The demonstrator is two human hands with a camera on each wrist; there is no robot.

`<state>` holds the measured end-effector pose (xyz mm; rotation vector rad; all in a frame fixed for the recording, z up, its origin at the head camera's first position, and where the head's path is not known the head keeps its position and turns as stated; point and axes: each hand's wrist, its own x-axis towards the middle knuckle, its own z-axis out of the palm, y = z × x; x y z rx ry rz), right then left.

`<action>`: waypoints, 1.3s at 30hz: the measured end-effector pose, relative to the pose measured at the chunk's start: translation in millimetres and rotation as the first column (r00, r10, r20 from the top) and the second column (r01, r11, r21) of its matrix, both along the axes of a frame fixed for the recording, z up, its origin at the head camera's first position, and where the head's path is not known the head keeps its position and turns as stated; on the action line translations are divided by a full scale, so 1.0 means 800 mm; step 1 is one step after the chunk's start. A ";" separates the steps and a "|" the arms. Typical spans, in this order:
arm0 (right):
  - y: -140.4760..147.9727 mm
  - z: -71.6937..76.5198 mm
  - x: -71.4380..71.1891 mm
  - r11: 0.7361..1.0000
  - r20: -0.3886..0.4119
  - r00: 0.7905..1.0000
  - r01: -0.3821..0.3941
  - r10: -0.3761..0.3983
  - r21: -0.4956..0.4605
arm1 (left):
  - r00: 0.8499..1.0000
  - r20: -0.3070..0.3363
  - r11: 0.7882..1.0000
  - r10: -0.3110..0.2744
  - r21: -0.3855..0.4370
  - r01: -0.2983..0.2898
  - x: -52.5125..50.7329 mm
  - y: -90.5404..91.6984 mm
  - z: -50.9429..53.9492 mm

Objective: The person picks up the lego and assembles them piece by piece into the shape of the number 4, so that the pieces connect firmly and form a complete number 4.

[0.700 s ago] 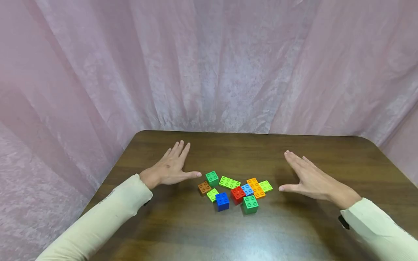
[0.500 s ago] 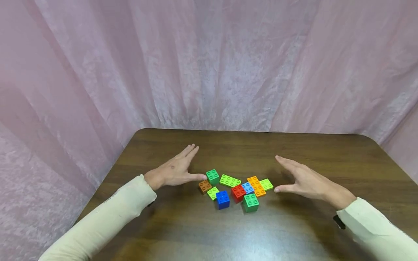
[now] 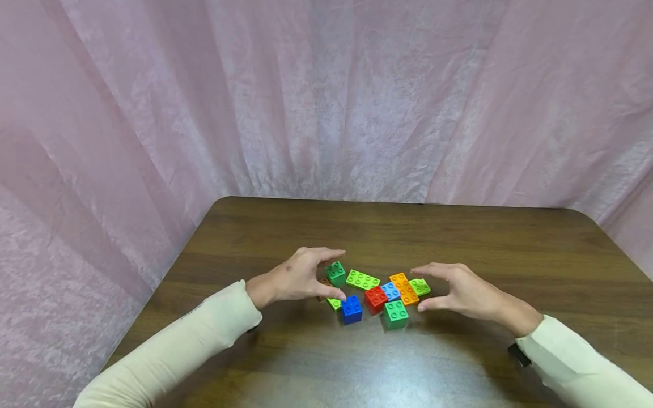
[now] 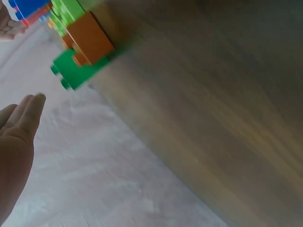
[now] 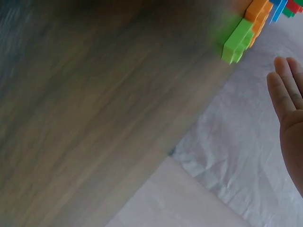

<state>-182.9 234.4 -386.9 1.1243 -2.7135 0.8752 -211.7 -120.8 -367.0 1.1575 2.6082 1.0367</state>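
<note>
In the head view the left hand [image 3: 298,276] is at the left end of a brick group, thumb and fingers spread around the back-left green brick [image 3: 335,273] and the partly hidden brown brick [image 4: 90,38]. Its thumb tip is by the blue brick [image 3: 351,310]; contact cannot be told. The right hand [image 3: 466,292] has its thumb and fingers apart beside the lime brick [image 3: 420,287] at the right end. Between the hands lie a long lime brick [image 3: 363,280], a red brick [image 3: 376,300], a light blue brick [image 3: 390,292], an orange brick [image 3: 404,289] and a front green brick [image 3: 395,315].
The bricks lie on a brown wooden table [image 3: 306,362]. Behind its far edge hangs a pink curtain [image 3: 357,102], which also runs down the left side. Another lime brick [image 3: 334,304] is partly covered by the left thumb.
Both hands have moved inward toward the bricks, the left one to the right and the right one to the left. Their fingers have bent from a straighter spread. The bricks show no clear shift among themselves.
</note>
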 end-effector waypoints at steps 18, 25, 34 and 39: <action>-0.030 -0.009 0.009 0.978 0.121 0.973 -0.182 0.194 -0.100 | 0.986 0.137 0.988 -0.093 -0.112 0.108 0.018 0.028 -0.009; -0.038 -0.014 0.009 0.978 0.156 0.968 -0.186 0.198 -0.091 | 0.988 0.126 0.984 -0.086 -0.145 0.104 0.019 0.030 -0.013; -0.034 -0.004 0.010 0.975 0.152 0.966 -0.196 0.210 -0.103 | 0.986 0.122 0.988 -0.112 -0.095 0.123 0.018 0.026 -0.007; -0.031 0.003 0.008 0.969 0.087 0.970 -0.215 0.226 -0.119 | 0.990 0.067 0.989 -0.123 -0.070 0.128 0.014 0.025 0.001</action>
